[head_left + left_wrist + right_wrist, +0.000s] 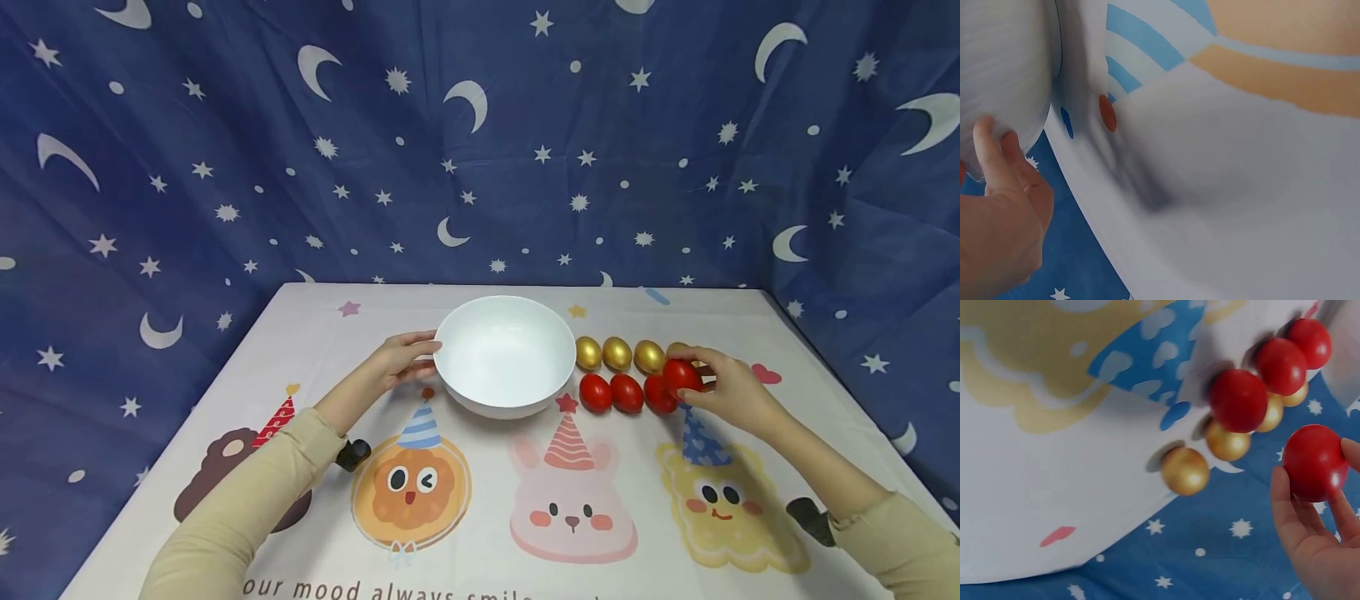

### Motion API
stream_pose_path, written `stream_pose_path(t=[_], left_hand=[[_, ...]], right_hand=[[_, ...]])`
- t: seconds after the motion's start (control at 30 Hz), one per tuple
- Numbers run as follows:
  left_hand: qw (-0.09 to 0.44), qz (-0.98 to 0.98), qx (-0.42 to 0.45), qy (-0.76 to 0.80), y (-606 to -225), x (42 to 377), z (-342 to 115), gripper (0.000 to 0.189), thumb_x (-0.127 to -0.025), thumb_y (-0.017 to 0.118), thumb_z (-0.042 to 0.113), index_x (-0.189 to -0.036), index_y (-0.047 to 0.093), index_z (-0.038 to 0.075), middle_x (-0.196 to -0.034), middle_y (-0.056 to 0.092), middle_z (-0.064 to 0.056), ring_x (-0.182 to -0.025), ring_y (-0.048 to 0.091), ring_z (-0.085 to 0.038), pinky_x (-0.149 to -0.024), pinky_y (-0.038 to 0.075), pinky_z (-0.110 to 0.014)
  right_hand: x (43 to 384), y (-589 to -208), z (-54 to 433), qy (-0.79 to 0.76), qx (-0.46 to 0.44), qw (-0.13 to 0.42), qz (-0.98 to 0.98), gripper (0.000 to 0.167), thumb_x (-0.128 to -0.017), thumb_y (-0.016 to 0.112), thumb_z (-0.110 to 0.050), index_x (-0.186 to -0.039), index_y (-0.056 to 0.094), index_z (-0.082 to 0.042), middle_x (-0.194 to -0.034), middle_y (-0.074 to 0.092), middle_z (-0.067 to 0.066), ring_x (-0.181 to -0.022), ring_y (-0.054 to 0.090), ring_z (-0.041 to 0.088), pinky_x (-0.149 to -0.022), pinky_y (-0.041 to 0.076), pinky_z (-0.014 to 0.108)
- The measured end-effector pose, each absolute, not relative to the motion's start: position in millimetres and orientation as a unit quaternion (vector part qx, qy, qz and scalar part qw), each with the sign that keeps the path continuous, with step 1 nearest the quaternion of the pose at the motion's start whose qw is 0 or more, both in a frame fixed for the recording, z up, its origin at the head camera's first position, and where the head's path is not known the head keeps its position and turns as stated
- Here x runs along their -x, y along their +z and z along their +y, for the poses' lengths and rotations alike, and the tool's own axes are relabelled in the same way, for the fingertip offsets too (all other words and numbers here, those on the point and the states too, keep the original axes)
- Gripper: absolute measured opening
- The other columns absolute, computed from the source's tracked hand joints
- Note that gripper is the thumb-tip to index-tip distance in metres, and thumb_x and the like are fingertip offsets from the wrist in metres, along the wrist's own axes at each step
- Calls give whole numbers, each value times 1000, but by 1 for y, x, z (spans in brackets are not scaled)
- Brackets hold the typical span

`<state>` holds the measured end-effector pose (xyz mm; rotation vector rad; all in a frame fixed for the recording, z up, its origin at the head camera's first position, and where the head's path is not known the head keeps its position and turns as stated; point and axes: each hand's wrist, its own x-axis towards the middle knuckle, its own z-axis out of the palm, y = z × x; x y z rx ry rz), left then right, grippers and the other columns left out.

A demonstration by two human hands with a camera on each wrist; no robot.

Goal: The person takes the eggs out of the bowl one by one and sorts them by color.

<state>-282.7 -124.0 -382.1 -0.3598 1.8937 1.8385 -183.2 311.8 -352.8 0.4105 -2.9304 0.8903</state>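
A white bowl (504, 354) stands in the middle of the table. At its left side my left hand (408, 357) grips it, one digit over the rim and fingers (999, 159) against the outer wall; the rest of that grip is hidden. My right hand (731, 390) pinches a red egg (1315, 462) between thumb and fingertips, lifted above the row's right end. Below and left of it lie three red eggs (627, 393) in a row, the rightmost partly covered by the held one. Behind them runs a row of several gold eggs (617, 354), the last partly hidden by my right hand.
A white cloth (480, 487) printed with cartoon figures in party hats covers the table. Behind it hangs a dark blue curtain (525, 225) with moons and stars. The bowl's right rim stands close to the left ends of both egg rows.
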Motion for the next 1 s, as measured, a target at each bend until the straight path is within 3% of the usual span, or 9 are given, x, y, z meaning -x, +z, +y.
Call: stream_pose_path(t=[0.17, 0.63, 1.0], left_hand=[[237, 690, 129, 671, -383, 282, -125, 53, -93, 60, 14, -143, 41, 12, -123, 55, -13, -67, 65, -6, -69, 60, -16], [257, 679, 136, 674, -378, 285, -126, 54, -92, 61, 13, -143, 41, 13, -102, 57, -5, -68, 64, -8, -65, 60, -16], [252, 680, 150, 671, -381, 287, -124, 52, -92, 61, 14, -141, 44, 14, -119, 53, -9, -70, 63, -8, -65, 60, -16]], right_hand=[[190, -361, 319, 274, -107, 0, -956, 51, -79, 69, -2, -123, 48, 13, -118, 52, 37, -98, 56, 51, -75, 60, 49], [201, -385, 349, 222, -98, -18, -970, 48, -74, 72, -2, -114, 53, 16, -104, 58, 34, -82, 59, 38, -76, 58, 54], [204, -399, 356, 225, -72, -47, -971, 47, -75, 72, -4, -114, 52, 15, -102, 57, 33, -82, 59, 37, -77, 59, 52]])
